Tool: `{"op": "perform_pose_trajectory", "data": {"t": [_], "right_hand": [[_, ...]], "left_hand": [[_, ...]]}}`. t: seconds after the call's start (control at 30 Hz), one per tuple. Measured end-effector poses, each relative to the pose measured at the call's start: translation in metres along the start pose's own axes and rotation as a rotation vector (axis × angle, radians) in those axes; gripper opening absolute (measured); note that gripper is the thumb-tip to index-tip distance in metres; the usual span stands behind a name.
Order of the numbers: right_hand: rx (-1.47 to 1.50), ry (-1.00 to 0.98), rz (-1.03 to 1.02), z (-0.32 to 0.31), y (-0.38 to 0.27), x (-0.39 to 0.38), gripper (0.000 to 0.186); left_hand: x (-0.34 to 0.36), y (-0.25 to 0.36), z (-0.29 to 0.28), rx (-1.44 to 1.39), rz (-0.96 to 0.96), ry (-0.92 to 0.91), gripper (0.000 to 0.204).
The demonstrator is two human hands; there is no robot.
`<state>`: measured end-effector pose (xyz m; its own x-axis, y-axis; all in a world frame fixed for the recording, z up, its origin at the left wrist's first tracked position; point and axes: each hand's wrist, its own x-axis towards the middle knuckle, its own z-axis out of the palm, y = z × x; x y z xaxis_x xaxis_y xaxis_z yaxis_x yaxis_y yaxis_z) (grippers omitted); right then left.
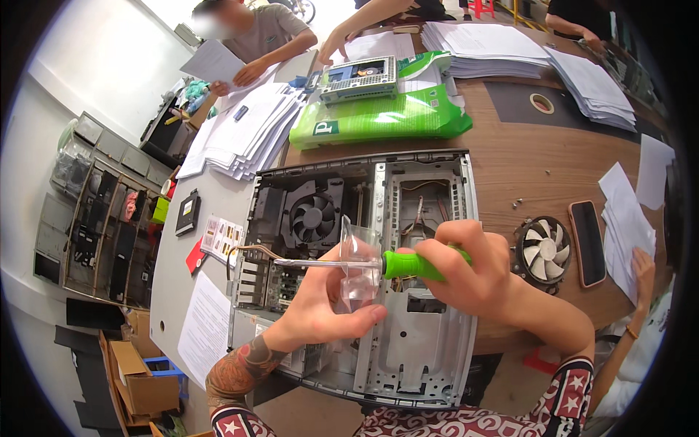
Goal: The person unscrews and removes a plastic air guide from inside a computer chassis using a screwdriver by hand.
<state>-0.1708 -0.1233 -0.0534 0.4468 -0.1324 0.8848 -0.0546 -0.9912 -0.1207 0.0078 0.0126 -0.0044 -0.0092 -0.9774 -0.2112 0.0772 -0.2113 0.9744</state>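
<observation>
Carries an open computer case (408, 335) across wooden table (502, 167) and grey tabletop (171, 288); bears fan (544, 253) and phone (587, 244) right of it, green package (378, 120) beyond it, black box (187, 213) left of it.

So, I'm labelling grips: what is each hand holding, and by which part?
The right hand grips a screwdriver by its green handle. The left hand holds a clear plastic piece; exactly where is hard to tell.
</observation>
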Motion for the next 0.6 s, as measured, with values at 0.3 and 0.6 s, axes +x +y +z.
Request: {"op": "perform_pose_trajectory", "data": {"t": [0.3, 0.6], "right_hand": [[0.238, -0.072, 0.103, 0.004, 0.0, 0.005, 0.04], [0.254, -0.184, 0.127, 0.001, -0.001, 0.006, 0.027]], "left_hand": [[0.002, 0.005, -0.001, 0.54, 0.393, 0.103, 0.054], [-0.002, -0.001, 0.006, 0.833, 0.394, 0.147, 0.056]]}}
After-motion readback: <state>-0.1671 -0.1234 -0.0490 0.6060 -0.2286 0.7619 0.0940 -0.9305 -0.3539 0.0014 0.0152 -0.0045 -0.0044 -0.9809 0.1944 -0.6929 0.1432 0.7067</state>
